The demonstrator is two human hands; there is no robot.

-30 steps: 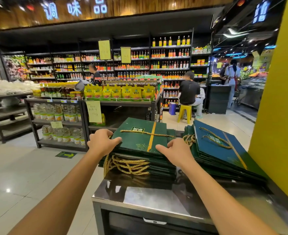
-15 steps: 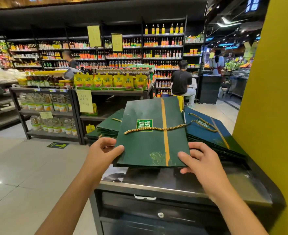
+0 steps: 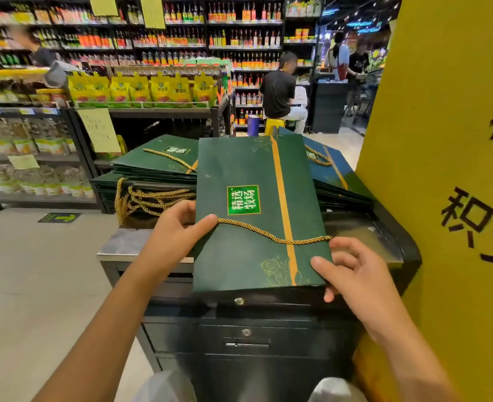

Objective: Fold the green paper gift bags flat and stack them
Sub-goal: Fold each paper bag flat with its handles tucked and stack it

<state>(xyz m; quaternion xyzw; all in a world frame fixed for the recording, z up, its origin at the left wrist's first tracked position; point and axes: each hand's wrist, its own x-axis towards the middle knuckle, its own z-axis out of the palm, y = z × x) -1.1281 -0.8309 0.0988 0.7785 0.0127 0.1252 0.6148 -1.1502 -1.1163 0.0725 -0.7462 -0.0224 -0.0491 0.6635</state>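
Observation:
I hold one flat dark green gift bag (image 3: 248, 227) with a gold stripe and a gold rope handle above the black cabinet (image 3: 239, 338). My left hand (image 3: 175, 236) grips its left edge, thumb on top by the rope. My right hand (image 3: 352, 271) pinches the near right corner, thumb on top and fingers under. Behind it on the cabinet top lie two stacks of flat green bags: a left stack (image 3: 155, 166) with gold ropes hanging out, and a right stack (image 3: 338, 175), partly hidden by the held bag.
A yellow pillar (image 3: 448, 169) with black characters stands close on the right. Shelves of bottles and yellow packets (image 3: 140, 91) fill the aisle beyond. A person in black (image 3: 278, 94) sits on a yellow stool; others stand farther back. Tiled floor (image 3: 36, 271) lies on the left.
Both hands have lifted one bag off the left stack and drawn it toward me. It now hangs over the cabinet's front edge, nearer and larger in view.

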